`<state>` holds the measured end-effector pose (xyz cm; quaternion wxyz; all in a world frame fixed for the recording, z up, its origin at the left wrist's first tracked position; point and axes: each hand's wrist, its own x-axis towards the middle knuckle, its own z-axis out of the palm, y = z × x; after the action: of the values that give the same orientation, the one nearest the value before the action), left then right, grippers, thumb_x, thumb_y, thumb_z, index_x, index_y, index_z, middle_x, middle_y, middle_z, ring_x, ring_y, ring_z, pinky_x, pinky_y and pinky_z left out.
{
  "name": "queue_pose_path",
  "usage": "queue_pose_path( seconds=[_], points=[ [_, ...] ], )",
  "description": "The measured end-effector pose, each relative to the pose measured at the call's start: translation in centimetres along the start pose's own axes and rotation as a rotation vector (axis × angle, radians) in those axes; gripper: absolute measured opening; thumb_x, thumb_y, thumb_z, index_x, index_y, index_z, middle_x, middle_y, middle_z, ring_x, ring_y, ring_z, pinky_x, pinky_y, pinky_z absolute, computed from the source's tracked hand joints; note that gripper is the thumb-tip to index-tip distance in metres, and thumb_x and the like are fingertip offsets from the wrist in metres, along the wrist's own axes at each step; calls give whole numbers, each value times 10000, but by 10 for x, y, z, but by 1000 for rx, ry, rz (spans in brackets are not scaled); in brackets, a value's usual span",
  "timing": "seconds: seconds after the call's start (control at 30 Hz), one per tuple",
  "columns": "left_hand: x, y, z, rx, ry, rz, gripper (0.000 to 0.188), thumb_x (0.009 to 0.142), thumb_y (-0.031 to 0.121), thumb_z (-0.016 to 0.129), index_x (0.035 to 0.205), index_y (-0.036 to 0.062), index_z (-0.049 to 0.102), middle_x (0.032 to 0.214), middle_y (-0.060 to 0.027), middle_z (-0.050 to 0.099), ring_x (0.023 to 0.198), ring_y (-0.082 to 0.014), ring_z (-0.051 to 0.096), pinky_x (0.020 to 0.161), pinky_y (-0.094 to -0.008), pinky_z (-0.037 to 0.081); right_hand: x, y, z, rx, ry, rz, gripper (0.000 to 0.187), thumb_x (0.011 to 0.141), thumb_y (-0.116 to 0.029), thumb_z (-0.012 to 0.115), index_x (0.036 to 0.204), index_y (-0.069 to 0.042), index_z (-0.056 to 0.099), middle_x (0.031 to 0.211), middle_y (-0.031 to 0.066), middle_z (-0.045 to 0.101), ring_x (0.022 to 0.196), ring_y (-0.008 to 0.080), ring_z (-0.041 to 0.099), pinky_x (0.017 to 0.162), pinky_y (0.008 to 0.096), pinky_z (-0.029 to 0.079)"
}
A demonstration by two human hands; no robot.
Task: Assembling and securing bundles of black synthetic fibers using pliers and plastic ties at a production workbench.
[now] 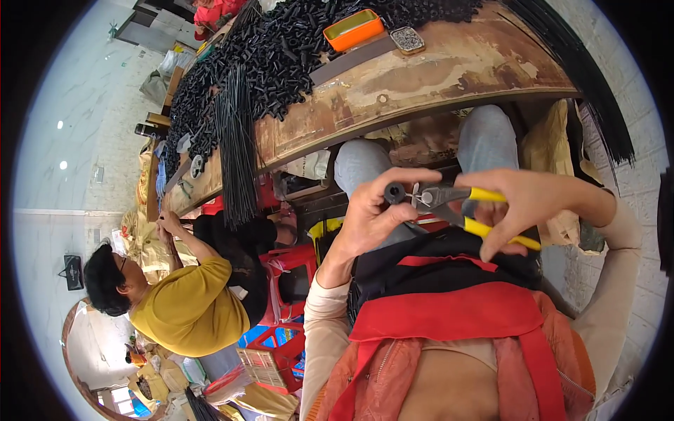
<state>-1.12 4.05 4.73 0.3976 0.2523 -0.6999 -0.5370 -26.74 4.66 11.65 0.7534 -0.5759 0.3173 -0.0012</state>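
Between the thumb and fingers of my left hand is a round black tubular part, its hollow end facing up. My right hand grips a pair of pliers with yellow handles, which are spread apart. The jaws point left and meet a small silvery piece beside the black part. Whether the jaws are closed on that piece is too small to tell. Both hands are above my lap, in front of a red and black apron.
A worn wooden table lies ahead, bearing a heap of black tubular parts, a bundle of thin black rods, an orange tray and a small dish of metal bits. More rods hang over its right end. A co-worker in yellow sits left.
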Motion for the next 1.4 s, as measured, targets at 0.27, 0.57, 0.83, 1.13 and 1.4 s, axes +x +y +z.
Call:
queue_pose_path(
  seconds=[0.27,0.57,0.83,1.13,1.4],
  points=[
    [9,8,-2,-41,83,-125,570,894,456,644,1193,-28,604,949,-16,627,759,-59,527,662,-194,417,11,29,7,-1178,996,-754,390,830,-65,643,1176,5,476,767,103,584,688,228,625,585,358,473],
    [11,2,-6,-9,8,-60,612,913,482,600,1250,-27,566,964,-33,610,787,-72,536,676,-230,456,5,18,16,-96,281,-32,463,785,-102,713,1166,10,475,723,78,575,663,183,629,654,328,488],
    [9,-2,-15,-118,-4,-104,673,896,526,592,1210,-69,564,828,-37,565,696,-96,520,633,-226,450,8,18,-1,-498,414,-266,412,815,-78,665,1173,-3,476,834,109,618,781,217,669,622,324,498],
    [5,1,-10,-16,-10,-9,453,972,363,549,1246,1,545,1141,-53,568,928,-99,502,806,-235,414,28,41,-3,-973,806,-527,385,797,-146,678,1126,-19,523,873,162,630,795,325,637,704,363,489],
    [1,2,-8,136,2,-81,309,977,200,529,1214,3,512,1005,-106,592,828,-152,541,745,-270,442,34,38,-2,-655,636,-415,319,894,-193,621,1125,21,575,934,215,637,854,393,613,744,401,476]
  ],
)
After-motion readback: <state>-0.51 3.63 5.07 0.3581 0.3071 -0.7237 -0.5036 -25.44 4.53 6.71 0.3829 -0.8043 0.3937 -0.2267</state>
